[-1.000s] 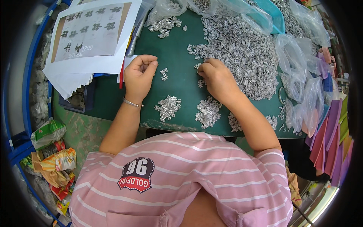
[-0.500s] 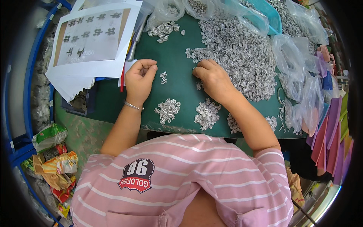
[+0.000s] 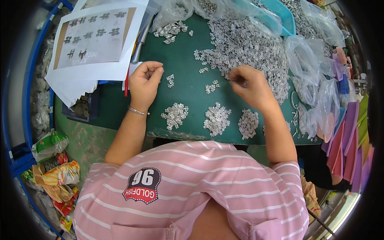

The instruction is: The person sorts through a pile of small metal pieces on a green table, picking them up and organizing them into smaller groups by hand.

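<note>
A large heap of small silver metal pieces (image 3: 260,52) spreads over the right side of the green table (image 3: 180,44). At the heap's lower left edge is my right hand (image 3: 252,88), its thumb and fingers curled together; anything between them is too small to make out. My left hand (image 3: 145,84), a bangle (image 3: 136,111) on its wrist, rests with curled fingers and thumb close together; its contents are hidden. Beside it lies a little cluster of pieces (image 3: 171,81). Another small cluster (image 3: 212,87) lies between the hands. Nearer me sit separate piles: left (image 3: 175,116), middle (image 3: 217,119) and right (image 3: 248,124).
Papers with a printed picture sheet (image 3: 94,38) lie at the far left, beside pens (image 3: 138,50). Plastic bags (image 3: 308,60) and a turquoise basket (image 3: 286,18) stand at the back and right. Silver rounded pieces (image 3: 171,31) lie near the back. A dark bin (image 3: 82,108) is at left.
My right hand has moved right, from the small cluster between my hands to the heap's edge, uncovering that cluster and the right pile. My left hand has stayed almost still.
</note>
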Available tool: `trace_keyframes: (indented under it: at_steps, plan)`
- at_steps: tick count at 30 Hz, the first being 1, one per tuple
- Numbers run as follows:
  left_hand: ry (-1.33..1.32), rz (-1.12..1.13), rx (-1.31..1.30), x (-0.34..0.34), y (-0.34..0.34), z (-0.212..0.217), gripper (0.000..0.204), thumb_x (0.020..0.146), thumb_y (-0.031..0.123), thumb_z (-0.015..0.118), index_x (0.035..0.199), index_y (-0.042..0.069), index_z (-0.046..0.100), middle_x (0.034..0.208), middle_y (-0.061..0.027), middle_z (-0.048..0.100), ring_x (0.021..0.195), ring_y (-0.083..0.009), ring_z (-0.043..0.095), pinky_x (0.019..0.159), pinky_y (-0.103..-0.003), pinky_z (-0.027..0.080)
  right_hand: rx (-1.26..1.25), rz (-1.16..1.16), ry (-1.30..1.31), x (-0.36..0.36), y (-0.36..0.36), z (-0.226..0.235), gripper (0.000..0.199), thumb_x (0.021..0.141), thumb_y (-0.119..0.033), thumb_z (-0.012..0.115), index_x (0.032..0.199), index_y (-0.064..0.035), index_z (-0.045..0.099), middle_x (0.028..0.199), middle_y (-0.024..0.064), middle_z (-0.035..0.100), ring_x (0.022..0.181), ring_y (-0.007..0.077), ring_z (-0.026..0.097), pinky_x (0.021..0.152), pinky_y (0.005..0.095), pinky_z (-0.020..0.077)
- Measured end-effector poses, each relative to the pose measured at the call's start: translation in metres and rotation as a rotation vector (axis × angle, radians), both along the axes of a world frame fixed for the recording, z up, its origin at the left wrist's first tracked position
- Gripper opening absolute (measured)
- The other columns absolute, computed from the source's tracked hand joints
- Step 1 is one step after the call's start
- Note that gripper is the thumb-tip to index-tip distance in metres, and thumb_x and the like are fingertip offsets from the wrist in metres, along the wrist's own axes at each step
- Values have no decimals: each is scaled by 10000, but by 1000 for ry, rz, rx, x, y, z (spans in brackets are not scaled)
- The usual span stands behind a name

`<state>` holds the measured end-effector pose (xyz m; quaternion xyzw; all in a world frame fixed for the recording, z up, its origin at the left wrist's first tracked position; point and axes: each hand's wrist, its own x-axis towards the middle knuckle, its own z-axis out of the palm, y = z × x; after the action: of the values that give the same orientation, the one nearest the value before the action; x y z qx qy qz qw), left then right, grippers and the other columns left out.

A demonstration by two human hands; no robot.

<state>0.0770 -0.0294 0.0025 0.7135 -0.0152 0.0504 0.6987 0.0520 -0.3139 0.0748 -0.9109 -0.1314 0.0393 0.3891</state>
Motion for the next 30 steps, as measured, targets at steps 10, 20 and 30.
trace_keyframes:
  at_steps: [10, 20, 30]
  plan:
    - [39, 9, 26, 0, 1, -2, 119, 847, 31, 642, 964, 7, 648, 794, 10, 610, 615, -29, 477, 528, -153, 354, -112, 99, 349, -59, -62, 18, 126, 694, 50, 645, 814, 13, 643, 779, 151, 653, 699, 277, 644, 636, 329, 509]
    - [34, 0, 17, 0, -1, 1, 116, 845, 13, 634, 960, 0, 640, 794, -6, 617, 633, -37, 494, 568, -162, 392, -117, 3, -140, -55, -5, -17, 220, 743, 69, 576, 951, 18, 629, 958, 154, 593, 895, 339, 580, 778, 390, 486]
    - [31, -4, -17, 0, -1, -1, 115, 842, -5, 630, 958, -11, 631, 808, -17, 617, 636, -38, 501, 564, -164, 395, -204, -53, -284, -21, 19, -41, 104, 744, -31, 664, 845, -15, 647, 859, 98, 584, 843, 293, 579, 711, 385, 492]
